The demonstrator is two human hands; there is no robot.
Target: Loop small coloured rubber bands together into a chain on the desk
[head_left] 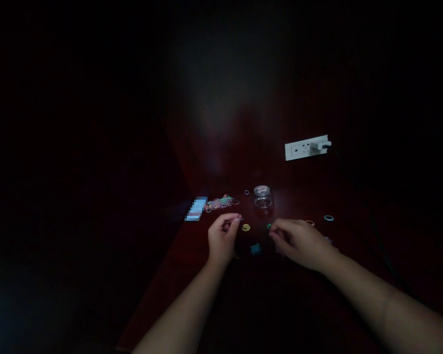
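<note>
My left hand [223, 236] is closed in a pinch above the dark red table, with a thin pale rubber band [241, 219] showing at its fingertips. Opposite it, my right hand [297, 241] also has thumb and fingers drawn together; what they hold, if anything, is hidden. Right at those fingertips shows a green rubber band [269, 226], and I cannot tell whether it is touched. Between the hands lie yellow rubber bands [246, 227] and a small teal bunch [256, 248]. A peach band [309, 222] lies just behind my right hand.
A clear jar [263, 199] stands behind the hands. Left of it are a heap of mixed coloured rubber bands [221, 202] and a lit phone [196, 209]. One teal band [328, 218] lies at the right. A socket panel [305, 148] with a plug is on the wall.
</note>
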